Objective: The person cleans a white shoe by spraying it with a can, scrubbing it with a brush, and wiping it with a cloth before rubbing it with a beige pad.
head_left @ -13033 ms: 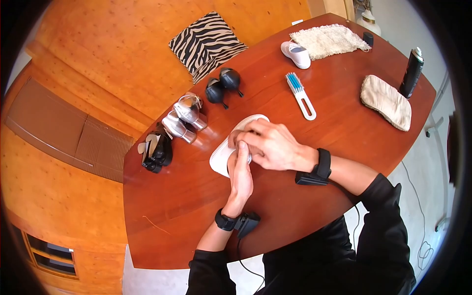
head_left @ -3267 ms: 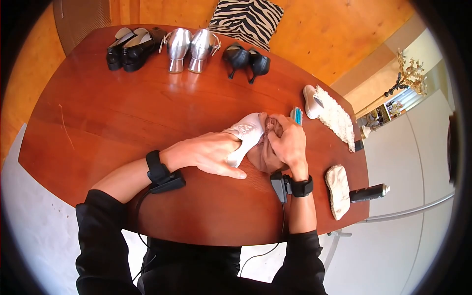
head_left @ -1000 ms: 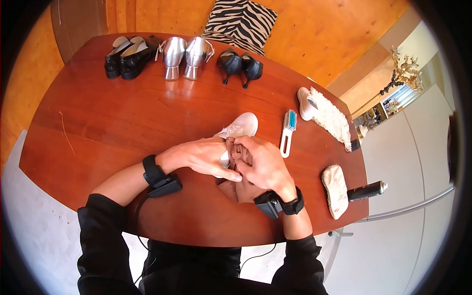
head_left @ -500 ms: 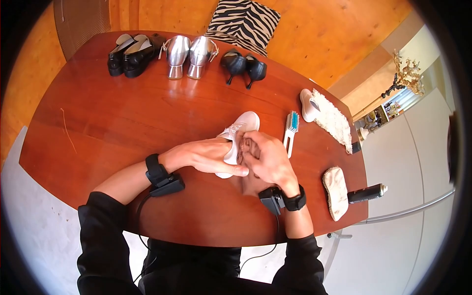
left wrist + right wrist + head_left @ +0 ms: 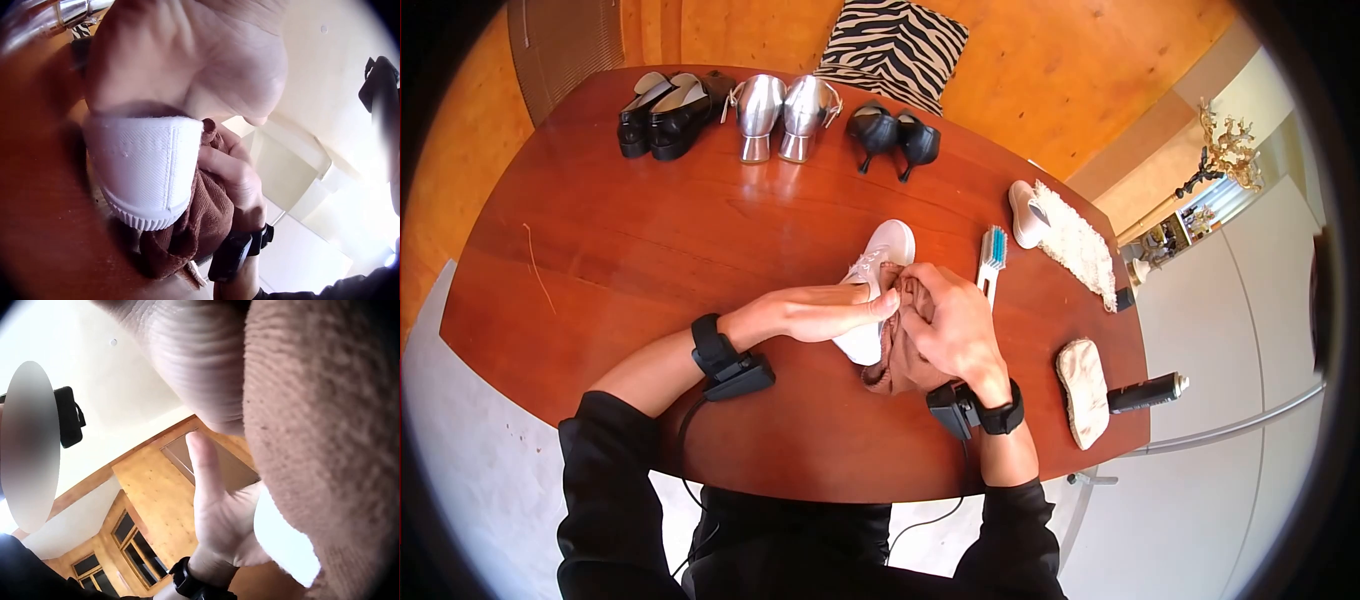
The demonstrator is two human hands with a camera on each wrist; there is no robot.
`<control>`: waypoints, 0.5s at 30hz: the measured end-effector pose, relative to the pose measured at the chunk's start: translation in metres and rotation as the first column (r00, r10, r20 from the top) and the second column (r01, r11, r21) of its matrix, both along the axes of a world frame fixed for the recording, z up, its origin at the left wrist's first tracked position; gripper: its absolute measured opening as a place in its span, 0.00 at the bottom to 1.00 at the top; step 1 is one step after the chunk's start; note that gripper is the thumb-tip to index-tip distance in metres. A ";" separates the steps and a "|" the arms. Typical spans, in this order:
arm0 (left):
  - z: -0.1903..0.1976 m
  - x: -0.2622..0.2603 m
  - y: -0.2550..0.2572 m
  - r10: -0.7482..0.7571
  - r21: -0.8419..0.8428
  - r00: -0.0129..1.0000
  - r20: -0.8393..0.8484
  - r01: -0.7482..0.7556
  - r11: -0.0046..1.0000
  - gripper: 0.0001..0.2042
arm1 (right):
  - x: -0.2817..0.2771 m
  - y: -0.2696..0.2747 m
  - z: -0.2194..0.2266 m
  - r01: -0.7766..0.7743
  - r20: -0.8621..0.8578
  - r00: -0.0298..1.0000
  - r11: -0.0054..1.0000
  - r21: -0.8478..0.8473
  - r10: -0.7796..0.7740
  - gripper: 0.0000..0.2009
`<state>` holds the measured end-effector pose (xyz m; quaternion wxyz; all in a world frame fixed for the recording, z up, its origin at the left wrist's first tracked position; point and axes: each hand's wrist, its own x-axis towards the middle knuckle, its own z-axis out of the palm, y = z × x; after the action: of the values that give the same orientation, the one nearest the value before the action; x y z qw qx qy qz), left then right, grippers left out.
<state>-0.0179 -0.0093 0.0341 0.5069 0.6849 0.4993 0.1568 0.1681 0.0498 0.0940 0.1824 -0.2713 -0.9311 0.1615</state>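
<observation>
A white lace-up sneaker (image 5: 890, 243) points toe-away near the middle of the table, its ridged sole and heel large in the left wrist view. My left hand (image 5: 825, 308) reaches into its opening. The fingers are hidden inside, while the thumb stands straight outside. On the shoe's right side my right hand (image 5: 953, 318) grips a bunched brown cloth (image 5: 912, 365) with curled fingers, pressed up against the upper. Loose folds of the cloth hang below the hand beside the heel. In the right wrist view the cloth fills the right side, with the left hand (image 5: 219, 506) beyond it.
A white brush (image 5: 992, 255) with blue bristles lies right of the hands. Farther right are the other sneaker (image 5: 1028, 215), a shaggy cream cloth (image 5: 1075, 250), a beige pad (image 5: 1082, 393) and a black spray can (image 5: 1145, 392). Black pumps (image 5: 895, 140), silver shoes (image 5: 780, 110) and black loafers (image 5: 665, 115) line the far edge.
Since 13 seconds ago the head view has turned and the left hand has gone into the sneaker. In the last half second the sneaker has shifted slightly left and the left thumb has lifted.
</observation>
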 end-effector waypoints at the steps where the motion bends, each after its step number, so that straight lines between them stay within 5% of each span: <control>1: 0.005 0.003 -0.003 0.001 -0.001 1.000 0.000 -0.001 1.000 0.44 | 0.000 -0.003 0.001 -0.001 0.000 1.000 1.000 -0.001 0.001 0.14; 3: 0.016 0.013 -0.011 -0.027 0.261 0.912 0.409 -0.089 0.961 0.45 | 0.001 -0.015 0.008 -0.081 0.018 0.997 0.996 0.032 0.081 0.14; 7: 0.025 0.006 -0.017 0.052 0.055 0.960 0.275 -0.070 0.996 0.44 | 0.006 -0.041 0.019 -0.228 0.063 0.972 0.973 0.036 0.225 0.14; 11: 0.024 0.007 -0.014 0.063 0.071 0.979 0.194 -0.078 0.994 0.44 | 0.005 -0.046 0.022 -0.181 0.128 0.978 0.978 0.103 0.167 0.14; 13: 0.018 0.014 -0.015 0.169 0.305 0.909 0.381 -0.296 0.905 0.35 | 0.004 -0.040 0.019 -0.084 0.009 0.996 0.973 0.213 0.084 0.14; 15: 0.020 0.020 -0.016 0.255 0.237 0.834 0.490 -0.409 0.881 0.35 | 0.004 -0.035 0.018 -0.022 -0.017 0.999 0.968 0.249 0.027 0.14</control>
<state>0.0019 -0.0256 0.0539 0.4490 0.6072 0.4492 0.4774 0.1722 0.0152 0.1125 0.2225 -0.2332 -0.9454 0.0486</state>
